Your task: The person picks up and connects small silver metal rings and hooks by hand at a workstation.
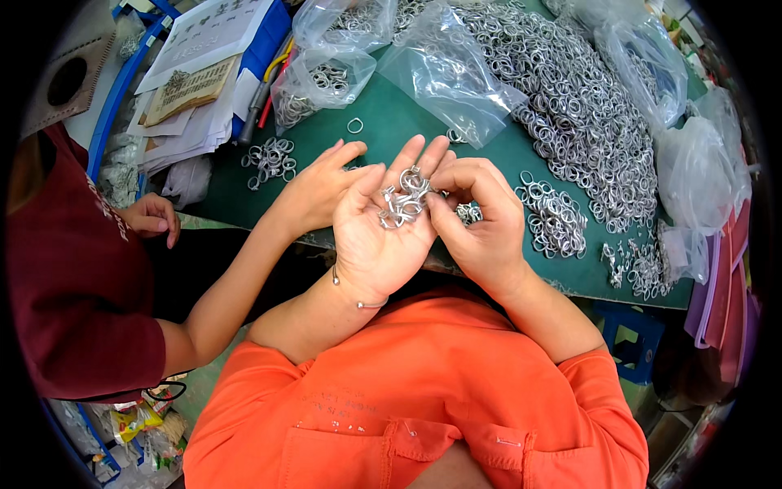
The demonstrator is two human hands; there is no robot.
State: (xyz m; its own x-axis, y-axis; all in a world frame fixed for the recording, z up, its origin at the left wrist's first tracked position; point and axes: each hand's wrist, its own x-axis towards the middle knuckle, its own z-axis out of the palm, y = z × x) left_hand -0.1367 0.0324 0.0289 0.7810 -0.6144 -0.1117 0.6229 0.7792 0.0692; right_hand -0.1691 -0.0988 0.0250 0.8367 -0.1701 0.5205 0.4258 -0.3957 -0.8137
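My left hand [369, 241] is turned palm up, fingers slightly curled, with several silver rings [403, 200] heaped in it. From the right, my right hand [491, 223] reaches over the palm; its thumb and forefinger pinch a silver ring at the edge of that heap. Its other fingers are curled, and part of the pinched ring is hidden. Just beyond my left wrist is a co-worker's hand [316, 189], coming in from the left with fingers bent near my left thumb. A small pile of rings [555, 218] lies on the table right of my right hand.
The green table [375, 104] carries a large mound of rings [562, 90] at the far right. Clear plastic bags [456, 69] lie at the back. Papers [191, 122], pens and a small ring pile [270, 160] are at the left. A blue stool [631, 342] stands below the table's right end.
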